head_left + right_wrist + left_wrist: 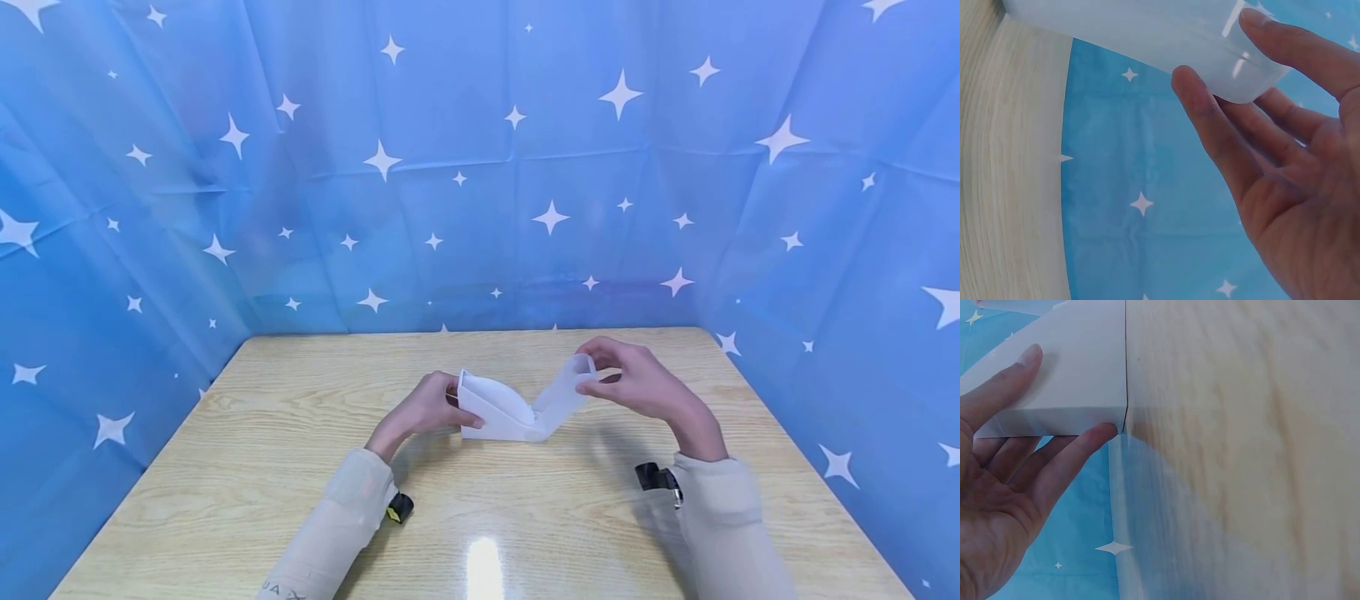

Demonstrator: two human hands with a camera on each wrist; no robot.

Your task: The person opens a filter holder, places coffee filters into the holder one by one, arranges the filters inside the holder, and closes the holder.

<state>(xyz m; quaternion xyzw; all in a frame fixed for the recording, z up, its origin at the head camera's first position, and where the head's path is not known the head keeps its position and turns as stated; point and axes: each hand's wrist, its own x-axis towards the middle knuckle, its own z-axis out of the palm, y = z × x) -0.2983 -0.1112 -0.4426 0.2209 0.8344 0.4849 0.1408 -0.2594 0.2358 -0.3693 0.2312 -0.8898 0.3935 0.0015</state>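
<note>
A white box (493,418) with a slanted, curved opening lies on the table, its translucent flip lid (558,400) swung out to the right on a hinge at the low end. My left hand (426,406) grips the tall end of the box; in the left wrist view the thumb lies on one face of the box (1079,369) and the fingers reach under its end. My right hand (637,379) holds the raised far end of the lid between thumb and fingers. Up close in the right wrist view, the lid (1147,31) is smooth and rounded at its tip.
The wood-grain table (247,492) ends at a back edge behind both hands. Blue cloth (465,200) with white stars hangs at the back and on both sides. Small black devices, such as the wrist camera (656,478), sit under both sleeve cuffs.
</note>
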